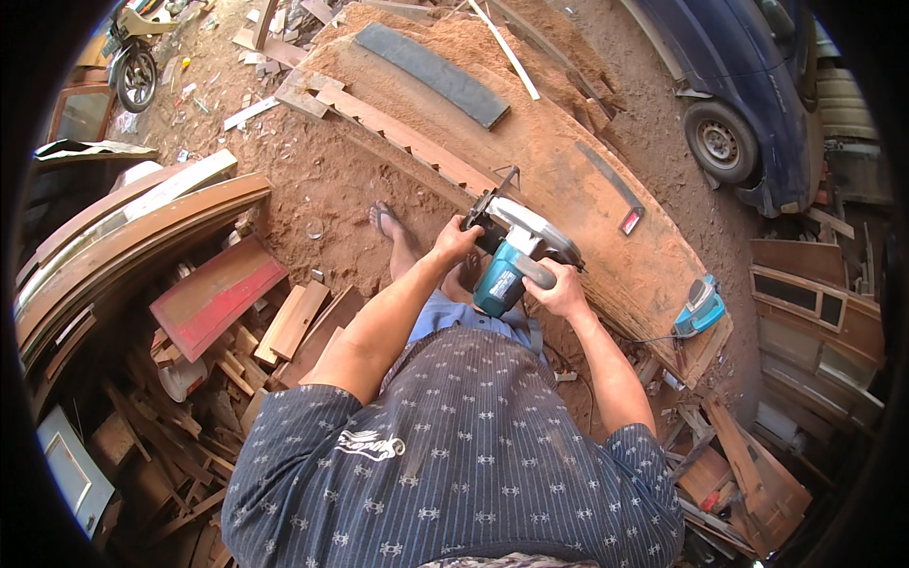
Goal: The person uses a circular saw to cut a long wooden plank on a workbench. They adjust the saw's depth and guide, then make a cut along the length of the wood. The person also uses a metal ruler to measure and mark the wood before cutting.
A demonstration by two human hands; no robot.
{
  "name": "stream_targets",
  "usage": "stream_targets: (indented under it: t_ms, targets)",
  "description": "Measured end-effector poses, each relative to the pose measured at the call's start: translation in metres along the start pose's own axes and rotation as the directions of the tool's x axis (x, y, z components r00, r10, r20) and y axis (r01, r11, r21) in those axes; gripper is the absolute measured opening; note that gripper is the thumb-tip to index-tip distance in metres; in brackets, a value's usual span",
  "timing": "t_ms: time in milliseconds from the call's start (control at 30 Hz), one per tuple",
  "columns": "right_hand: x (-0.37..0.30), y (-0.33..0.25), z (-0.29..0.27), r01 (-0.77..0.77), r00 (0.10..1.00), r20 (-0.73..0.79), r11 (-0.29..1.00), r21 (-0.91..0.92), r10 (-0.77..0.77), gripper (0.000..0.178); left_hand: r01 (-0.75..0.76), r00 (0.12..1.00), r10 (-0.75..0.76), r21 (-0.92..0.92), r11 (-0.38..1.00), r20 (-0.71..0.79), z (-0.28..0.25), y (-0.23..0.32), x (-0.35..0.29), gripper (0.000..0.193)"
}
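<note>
A teal and grey circular saw [505, 275] is in front of my body, at the near edge of a sawdust-covered wooden workbench [549, 170]. My right hand [561, 290] is wrapped round its grey handle. My left hand [456, 239] is closed on the black part at the saw's left side. Beyond the saw, a long reddish wooden board [407, 142] with notches along one edge lies along the bench's near side. The saw's body hides where the blade is and whether it touches the wood.
On the bench lie a dark plank [431, 74], a dark flat strip with a red-and-white end [611, 185], and a teal power tool [699, 308] with a cord. Wood scraps [298, 322] crowd the left, more wood [739, 464] the right. A blue vehicle [739, 95] stands beyond.
</note>
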State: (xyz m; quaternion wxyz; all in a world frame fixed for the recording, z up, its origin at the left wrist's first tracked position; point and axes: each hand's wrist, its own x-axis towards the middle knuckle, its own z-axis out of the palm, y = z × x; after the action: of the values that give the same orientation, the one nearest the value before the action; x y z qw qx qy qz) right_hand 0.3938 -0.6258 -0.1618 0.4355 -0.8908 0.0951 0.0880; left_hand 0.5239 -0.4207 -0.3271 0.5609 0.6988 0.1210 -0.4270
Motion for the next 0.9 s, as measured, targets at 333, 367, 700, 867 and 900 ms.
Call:
stream_targets:
  t_ms: [333, 367, 700, 867, 900]
  targets:
    - [0.015, -0.013, 0.007, -0.019, 0.999, 0.028, 1.0, 0.007, 0.019, 0.027, -0.009, 1.0, 0.01, 0.06, 0.998, -0.016, -0.019, 0.012, 0.0, 0.049]
    - [0.017, -0.014, 0.009, -0.017, 0.999, 0.027, 1.0, 0.01, 0.017, 0.027, -0.005, 1.0, 0.006, 0.063, 0.998, -0.017, -0.021, 0.013, -0.001, 0.049]
    - [0.032, -0.028, 0.014, -0.063, 0.995, 0.077, 0.998, -0.011, 0.064, 0.032, 0.047, 0.999, -0.047, 0.014, 0.999, -0.01, -0.039, 0.032, -0.008, 0.051]
    - [0.04, -0.037, 0.015, -0.051, 0.994, 0.092, 0.998, -0.044, 0.055, 0.036, 0.073, 0.997, -0.073, 0.011, 0.997, 0.005, -0.05, 0.041, -0.009, 0.057]
    - [0.041, -0.036, 0.016, -0.051, 0.993, 0.1, 0.997, -0.05, 0.056, 0.037, 0.079, 0.997, -0.079, -0.011, 0.997, 0.002, -0.051, 0.04, -0.01, 0.056]
